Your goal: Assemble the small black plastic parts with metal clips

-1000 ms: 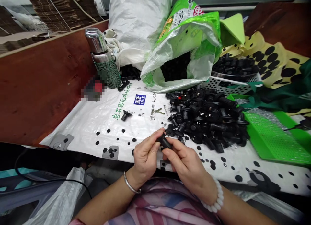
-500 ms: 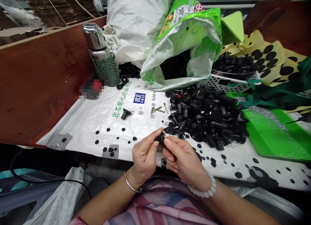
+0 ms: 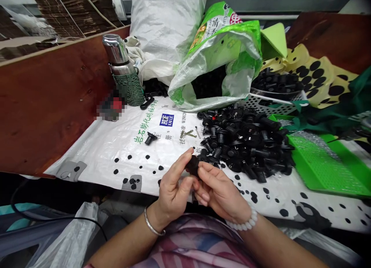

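Between my left hand point(image 3: 173, 192) and my right hand point(image 3: 220, 191) is a small black plastic part point(image 3: 193, 164). My left thumb and fingers pinch it, and my right fingertips press against it, hiding part of its shape. Just beyond my hands lies a heap of several similar black parts point(image 3: 246, 144), close to my left fingertips. A single black part point(image 3: 150, 138) lies apart on the printed white plastic sheet point(image 3: 95, 152), near small metal pieces point(image 3: 188, 134).
A steel flask in a green mesh sleeve point(image 3: 121, 65) stands by the red-brown wooden board point(image 3: 52, 106). Behind are a white sack point(image 3: 165, 24), an open green-and-white bag of black parts point(image 3: 220, 63) and a white basket point(image 3: 268, 106). A green perforated tray point(image 3: 321, 163) sits right.
My hands have turned the black part and lifted it slightly, with my left fingers now more upright. The view has shifted slightly; the heap and the single part stay in place.
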The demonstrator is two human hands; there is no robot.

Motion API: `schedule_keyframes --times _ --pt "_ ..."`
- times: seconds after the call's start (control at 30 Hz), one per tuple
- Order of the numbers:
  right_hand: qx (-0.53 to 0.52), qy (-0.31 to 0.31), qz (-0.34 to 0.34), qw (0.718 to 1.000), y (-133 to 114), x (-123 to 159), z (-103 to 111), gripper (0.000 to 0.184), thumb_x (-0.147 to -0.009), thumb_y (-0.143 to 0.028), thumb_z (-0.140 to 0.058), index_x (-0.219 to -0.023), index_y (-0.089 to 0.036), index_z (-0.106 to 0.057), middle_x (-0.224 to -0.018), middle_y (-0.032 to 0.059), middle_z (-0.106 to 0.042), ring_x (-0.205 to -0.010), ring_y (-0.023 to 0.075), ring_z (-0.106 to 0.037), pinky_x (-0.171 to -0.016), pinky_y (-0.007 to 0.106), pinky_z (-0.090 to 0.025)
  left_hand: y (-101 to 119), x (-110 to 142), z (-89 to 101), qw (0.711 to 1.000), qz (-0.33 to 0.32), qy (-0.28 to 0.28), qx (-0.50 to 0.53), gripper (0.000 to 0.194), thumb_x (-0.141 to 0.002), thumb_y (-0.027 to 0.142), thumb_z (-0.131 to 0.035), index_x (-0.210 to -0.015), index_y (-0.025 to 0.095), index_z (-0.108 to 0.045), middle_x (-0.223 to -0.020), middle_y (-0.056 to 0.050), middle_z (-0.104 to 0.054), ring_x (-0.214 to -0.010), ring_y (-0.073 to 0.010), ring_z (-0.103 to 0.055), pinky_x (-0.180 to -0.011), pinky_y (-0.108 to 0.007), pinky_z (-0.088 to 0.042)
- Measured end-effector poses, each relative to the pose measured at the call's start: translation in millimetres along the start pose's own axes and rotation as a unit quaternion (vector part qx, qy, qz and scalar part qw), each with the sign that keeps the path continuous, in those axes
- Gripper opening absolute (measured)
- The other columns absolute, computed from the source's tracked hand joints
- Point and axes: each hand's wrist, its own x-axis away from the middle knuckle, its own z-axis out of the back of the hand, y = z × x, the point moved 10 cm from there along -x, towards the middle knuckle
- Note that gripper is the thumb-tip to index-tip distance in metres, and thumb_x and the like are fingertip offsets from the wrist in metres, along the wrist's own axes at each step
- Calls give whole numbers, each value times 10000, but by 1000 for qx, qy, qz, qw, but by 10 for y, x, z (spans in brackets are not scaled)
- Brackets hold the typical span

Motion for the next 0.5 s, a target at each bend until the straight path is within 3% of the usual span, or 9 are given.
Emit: schedule_keyframes --times 0.1,0.3,0.5 --pt "37 -26 23 999 -54 56 7 201 -809 -357 -593 -894 -175 -598 -645 -17 -579 -394 22 -415 -387 142 -361 117 -45 4 998 -4 -19 52 574 -875 311 -474 -1397 247 -243 -1438 -118 -322 -1255 -286 -405 -1047 -470 -326" --pt "71 -47 43 995 -31 166 49 208 -770 -359 -639 -878 -182 -633 -541 -25 -551 -425 72 -478 -433 187 -382 220 -107 -185 989 26 -144 21 503 -833 377 -535 -1298 218 -430 -1208 -126 -584 -1043 -263 -597 -952 -405 -459" --pt "227 -42 66 971 -71 285 184 197 -823 -317 -567 -776 -159 -674 -666 48 -627 -622 148 -574 -584 265 -473 417 -145 -238 988 -30 -150 -3 454 -757 336 -646 -1159 159 -529 -1029 -136 -658 -977 -246 -616 -909 -364 -477"
